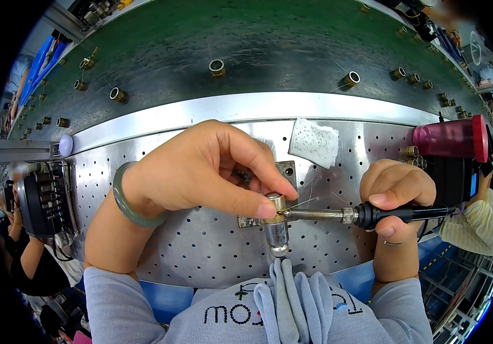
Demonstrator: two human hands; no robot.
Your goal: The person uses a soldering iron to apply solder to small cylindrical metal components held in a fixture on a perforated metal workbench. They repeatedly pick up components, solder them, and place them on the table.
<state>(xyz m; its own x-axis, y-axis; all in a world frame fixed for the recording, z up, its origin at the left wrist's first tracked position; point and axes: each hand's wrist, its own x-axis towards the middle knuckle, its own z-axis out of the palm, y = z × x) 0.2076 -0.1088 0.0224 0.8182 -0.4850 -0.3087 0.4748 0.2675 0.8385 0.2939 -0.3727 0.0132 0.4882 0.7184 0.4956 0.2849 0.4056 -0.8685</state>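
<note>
My left hand pinches a small brass-and-silver metal cylinder near its upper end, between thumb and forefinger. The cylinder stands roughly upright, with a rounded silver end toward me. In my right hand is a soldering iron, held by its black handle and lying almost level. Its tip meets the right side of the cylinder, close to my left thumb. Thin wires stick out just above the iron's shaft. Partly hidden behind my left fingers is a flat metal block.
A perforated metal plate forms the work surface. On it lies a whitish pad; a pink cup lies on its side at right. Beyond a metal rail, a green belt carries several brass cylinders. A black device stands at left.
</note>
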